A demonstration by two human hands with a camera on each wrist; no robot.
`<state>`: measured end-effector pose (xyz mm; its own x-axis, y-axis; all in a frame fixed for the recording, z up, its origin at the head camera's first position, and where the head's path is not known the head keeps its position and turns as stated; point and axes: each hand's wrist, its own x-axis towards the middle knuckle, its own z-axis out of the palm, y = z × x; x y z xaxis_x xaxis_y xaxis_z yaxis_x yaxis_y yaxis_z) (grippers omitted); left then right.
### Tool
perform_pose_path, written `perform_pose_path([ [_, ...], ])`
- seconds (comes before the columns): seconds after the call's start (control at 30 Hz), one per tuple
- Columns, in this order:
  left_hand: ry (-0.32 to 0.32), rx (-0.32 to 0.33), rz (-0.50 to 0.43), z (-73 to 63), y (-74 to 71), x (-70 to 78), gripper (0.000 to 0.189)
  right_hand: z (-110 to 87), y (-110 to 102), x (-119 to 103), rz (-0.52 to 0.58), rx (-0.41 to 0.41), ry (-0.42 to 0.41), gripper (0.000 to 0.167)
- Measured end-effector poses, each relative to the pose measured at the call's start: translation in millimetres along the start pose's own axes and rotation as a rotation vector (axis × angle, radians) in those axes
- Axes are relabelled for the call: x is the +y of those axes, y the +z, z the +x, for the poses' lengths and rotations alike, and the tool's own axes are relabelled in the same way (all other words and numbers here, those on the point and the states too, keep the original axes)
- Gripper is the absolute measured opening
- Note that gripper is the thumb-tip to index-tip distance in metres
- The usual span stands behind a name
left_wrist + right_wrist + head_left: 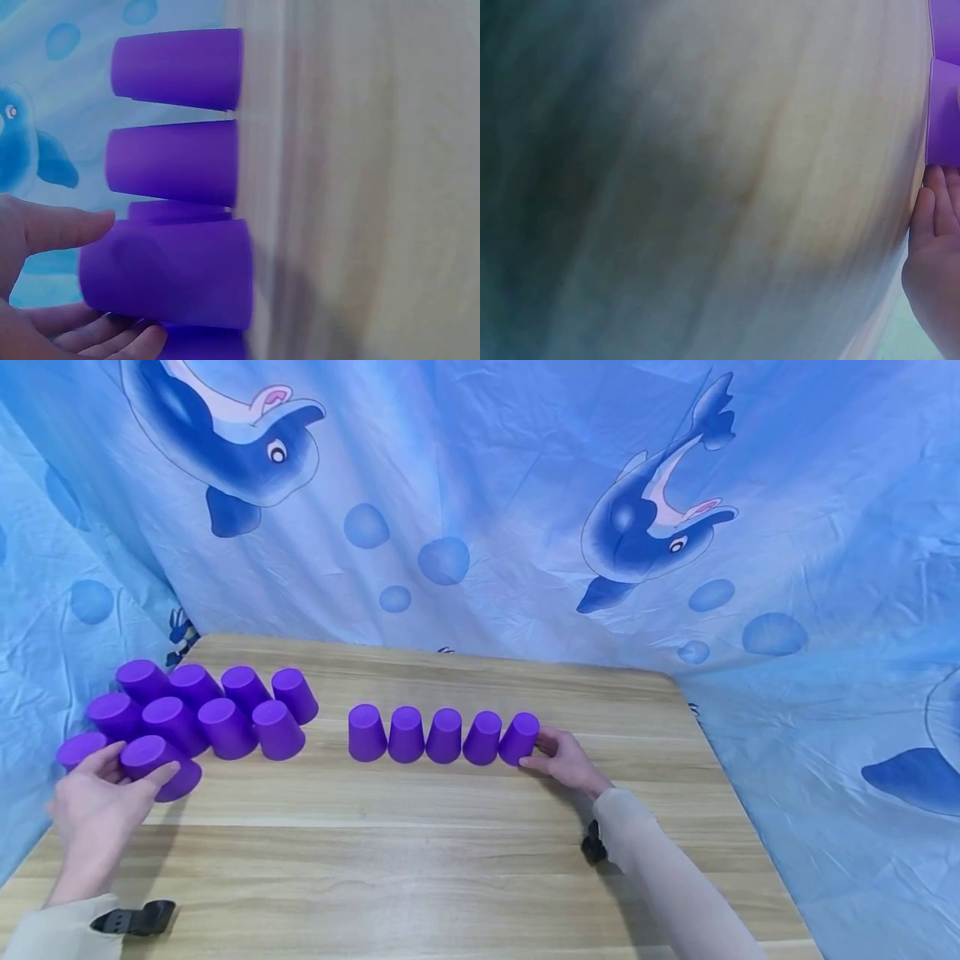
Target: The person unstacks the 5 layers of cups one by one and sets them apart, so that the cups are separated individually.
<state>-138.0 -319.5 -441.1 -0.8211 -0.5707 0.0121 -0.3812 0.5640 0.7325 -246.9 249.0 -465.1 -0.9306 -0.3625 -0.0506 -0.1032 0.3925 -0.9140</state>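
Hands (101, 797) — gripping one cup (153, 754) each

the cup cluster (227, 728) and cup row (444, 737) block (narrow gap between).

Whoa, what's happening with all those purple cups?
A person is handling purple cups, all upside down, at a wooden table. Their left hand grips a front cup of the bunch on the left. Their right hand holds the end cup, the rightmost in a neat row of five near the middle.
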Motion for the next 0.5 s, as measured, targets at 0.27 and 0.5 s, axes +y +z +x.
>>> perform_pose_path([
  [0.27, 0.099, 0.201, -0.066, -13.2, -3.3, 23.1, 0.071, 10.0, 1.4, 24.6, -0.042, 0.043, 0.021, 0.053],
  [0.5, 0.223, 0.278, -0.147, -30.5, 3.1, 57.5, 0.065, 10.1, 1.6, 27.5, -0.042, 0.049, 0.005, 0.053],
])
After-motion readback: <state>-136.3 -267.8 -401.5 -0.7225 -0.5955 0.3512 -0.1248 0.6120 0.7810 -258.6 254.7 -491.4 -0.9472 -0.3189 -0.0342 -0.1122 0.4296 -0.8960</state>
